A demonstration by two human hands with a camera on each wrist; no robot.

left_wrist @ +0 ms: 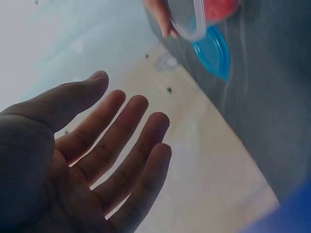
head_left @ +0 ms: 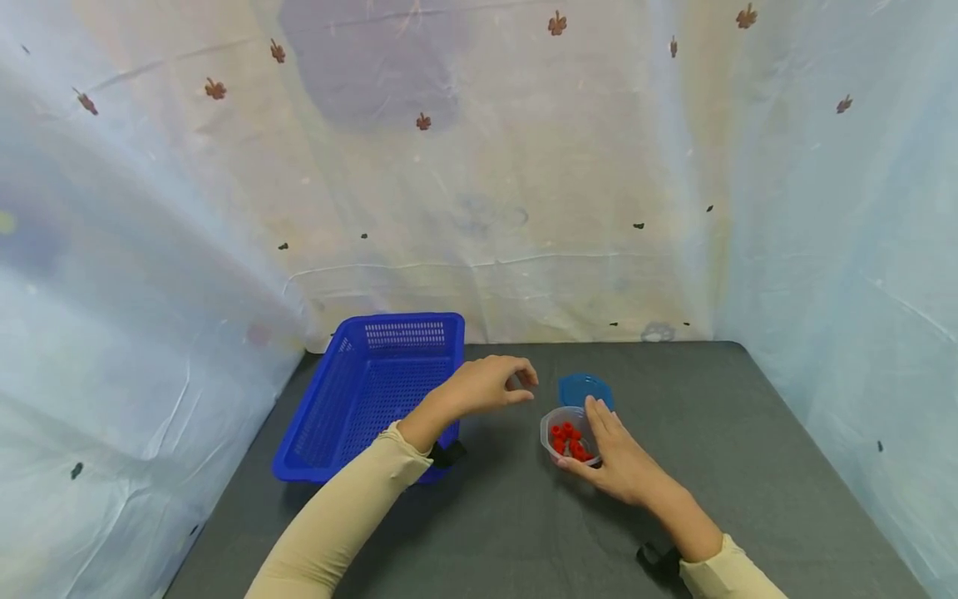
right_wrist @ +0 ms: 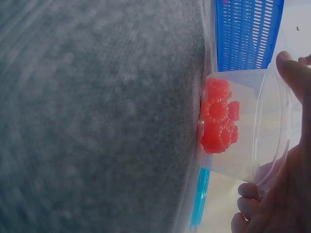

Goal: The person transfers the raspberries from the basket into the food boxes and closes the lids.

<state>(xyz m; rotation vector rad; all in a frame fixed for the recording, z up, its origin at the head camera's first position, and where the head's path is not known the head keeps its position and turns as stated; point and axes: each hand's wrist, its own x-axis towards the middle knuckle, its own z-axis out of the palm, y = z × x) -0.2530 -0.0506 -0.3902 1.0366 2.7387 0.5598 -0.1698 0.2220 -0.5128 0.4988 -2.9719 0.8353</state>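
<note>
My right hand (head_left: pixel 624 462) grips a clear plastic container (head_left: pixel 570 413) across its rim, thumb at the near side and fingers at the far right. Several red raspberries (right_wrist: pixel 217 114) lie in the bottom of the container, which stands upright on the dark table. Behind it a blue lid (head_left: pixel 582 386) lies flat, partly covered by the right fingertips in the head view. My left hand (head_left: pixel 486 387) hovers between the blue basket (head_left: pixel 298 467) and the container. Its fingers are loosely bent and hold nothing, as the left wrist view shows.
The blue basket with slotted walls stands at the left of the dark grey table (head_left: pixel 696 416). A pale patterned sheet (head_left: pixel 509 166) hangs behind the table and along both sides. Black bands (head_left: pixel 660 559) sit at the wrists.
</note>
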